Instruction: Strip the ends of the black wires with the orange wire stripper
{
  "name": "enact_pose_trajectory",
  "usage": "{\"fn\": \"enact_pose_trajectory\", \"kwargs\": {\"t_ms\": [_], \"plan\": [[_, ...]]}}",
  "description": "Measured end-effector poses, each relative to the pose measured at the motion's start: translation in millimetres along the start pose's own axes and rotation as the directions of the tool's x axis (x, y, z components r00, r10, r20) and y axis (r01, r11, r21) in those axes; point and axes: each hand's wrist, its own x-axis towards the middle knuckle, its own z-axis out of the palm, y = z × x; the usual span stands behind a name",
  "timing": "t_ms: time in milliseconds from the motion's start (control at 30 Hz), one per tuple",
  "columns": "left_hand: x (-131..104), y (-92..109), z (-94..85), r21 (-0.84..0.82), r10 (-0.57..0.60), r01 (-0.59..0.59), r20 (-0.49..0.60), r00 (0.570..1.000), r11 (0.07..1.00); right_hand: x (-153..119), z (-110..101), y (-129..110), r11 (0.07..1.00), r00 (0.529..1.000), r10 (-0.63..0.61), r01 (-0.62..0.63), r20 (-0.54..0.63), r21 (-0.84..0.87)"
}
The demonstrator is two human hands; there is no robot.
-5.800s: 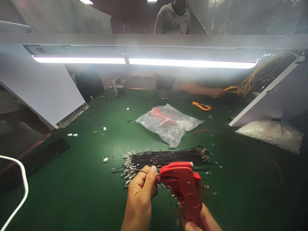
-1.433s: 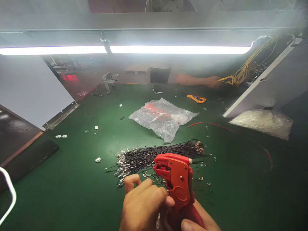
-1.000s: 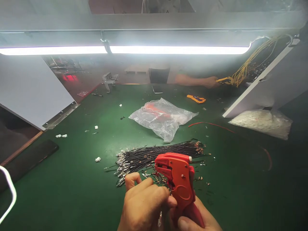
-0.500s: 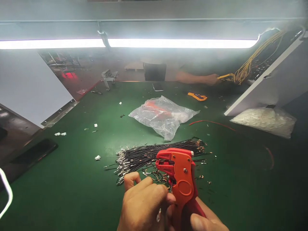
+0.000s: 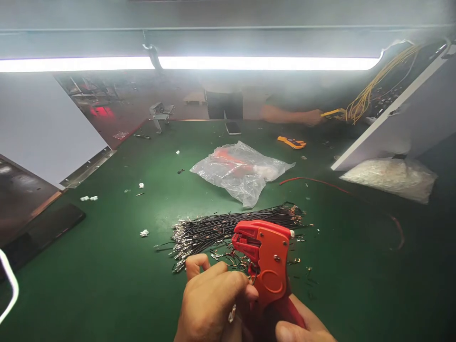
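Observation:
My right hand is wrapped round the handles of a red and orange wire stripper, its jaws pointing left and up. Close against the tool's left side, my left hand is closed on a thin dark wire, of which a short piece shows by the small notch below the jaws. A shiny metal terminal sticks out under the left hand. Behind both hands lies a bundle of black wires with metal terminals at the left end. Loose wire scraps are scattered beside it.
Beyond the bundle sits a clear plastic bag on the green table. Farther back are a yellow tool and a phone. Another person's hand holds a yellow tool at the back right. A filled bag lies right.
The wire stripper has tilted and shifted slightly right, and its jaws sit differently. My right thumb has moved a little left and down. The left hand stays almost in place.

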Motion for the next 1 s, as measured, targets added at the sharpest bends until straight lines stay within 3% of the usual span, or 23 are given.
{"fn": "enact_pose_trajectory", "kwargs": {"t_ms": [233,567,700,833,1000], "plan": [[-1.8,-3.1,2.0,0.034,-0.006,0.006,0.008,1.0,0.999,3.3,12.7,-18.3,0.987,1.0,-0.005,0.002,-0.016,-0.161],[-4.4,-1.9,3.8,0.057,-0.063,0.061,0.023,0.998,0.996,-2.3,7.9,-8.9,0.977,0.968,0.003,-0.056,-0.252,-0.204],[-1.9,-0.9,-0.4,0.012,-0.102,0.102,-0.009,0.995,0.995,0.5,10.7,-9.9,0.988,0.986,-0.007,-0.019,-0.167,-0.154],[-0.3,-1.4,-2.1,0.015,-0.114,0.115,-0.043,0.993,0.993,2.1,14.5,-12.1,0.997,0.988,-0.069,0.071,-0.137,0.009],[-10.5,-2.2,16.1,0.064,-0.044,0.045,-0.008,0.999,0.997,-1.8,13.9,-24.8,0.984,0.919,-0.137,0.17,-0.371,0.06]]}}
